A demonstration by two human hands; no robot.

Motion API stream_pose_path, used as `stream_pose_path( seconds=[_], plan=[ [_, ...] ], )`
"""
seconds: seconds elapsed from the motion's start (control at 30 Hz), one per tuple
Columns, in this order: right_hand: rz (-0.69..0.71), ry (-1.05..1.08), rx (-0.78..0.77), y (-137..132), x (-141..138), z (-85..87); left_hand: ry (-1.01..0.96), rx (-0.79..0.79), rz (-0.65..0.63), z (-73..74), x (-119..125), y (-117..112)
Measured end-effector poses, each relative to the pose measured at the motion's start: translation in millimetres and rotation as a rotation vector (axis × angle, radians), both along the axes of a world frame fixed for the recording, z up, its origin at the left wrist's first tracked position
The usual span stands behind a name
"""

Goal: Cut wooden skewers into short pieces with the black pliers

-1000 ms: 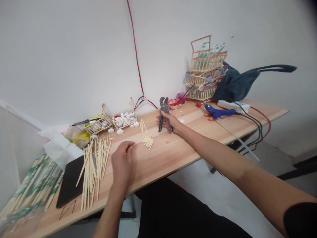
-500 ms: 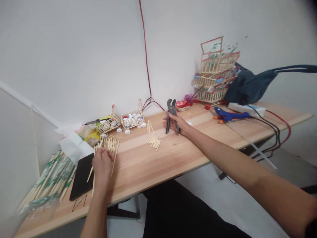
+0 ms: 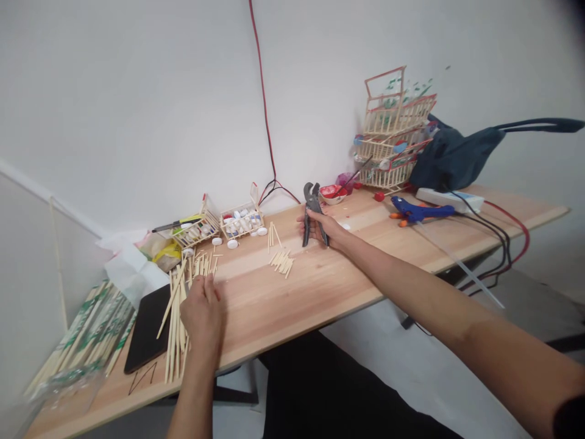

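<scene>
My right hand [image 3: 322, 228] is wrapped round the handles of a dark hand cutter [image 3: 312, 198], which looks like a pipe cutter. It is held upright over the table with its jaws at the top. My left hand [image 3: 200, 308] is closed, its fingers curled beside a bundle of long wooden chopsticks [image 3: 173, 341]. What those fingers hold, if anything, is hidden. Short cut stick pieces [image 3: 205, 263] lie just beyond the left hand. Between the two hands is a small pile of cut sticks [image 3: 282, 262], with a few longer sticks [image 3: 271, 235] behind it.
A black tablet-like slab [image 3: 147, 329] and wrapped chopsticks [image 3: 86, 332] lie at left. Small stick-built carts [image 3: 241, 221] stand at the back. At right are stacked stick baskets [image 3: 393, 140], a blue glue gun [image 3: 423, 211], a power strip [image 3: 450, 200] and a dark bag [image 3: 450, 158].
My left hand has shifted right and nearer to me, off the chopstick bundle, which now shows more fully. The right hand keeps the cutter in nearly the same place. The view has turned slightly.
</scene>
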State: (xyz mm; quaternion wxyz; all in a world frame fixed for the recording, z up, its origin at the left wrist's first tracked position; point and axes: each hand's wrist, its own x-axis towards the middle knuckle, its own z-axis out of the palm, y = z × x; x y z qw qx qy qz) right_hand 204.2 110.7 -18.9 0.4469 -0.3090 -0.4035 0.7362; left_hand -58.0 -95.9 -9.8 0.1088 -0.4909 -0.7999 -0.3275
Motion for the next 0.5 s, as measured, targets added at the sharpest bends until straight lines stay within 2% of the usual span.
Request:
stream_pose_path(
  seconds=[0.2,0.4,0.5],
  plan=[
    [-0.007,0.007,-0.014,0.8,-0.7,-0.6,-0.007,-0.006,0.023,-2.0,-2.3,3.4],
    [0.006,0.008,-0.019,1.8,-0.7,-2.2,0.065,0.13,-0.244,-7.0,-8.3,6.2],
    [0.008,0.018,-0.017,2.0,-0.6,-2.4,0.06,0.118,-0.176,-5.1,-9.1,4.7]
  ],
)
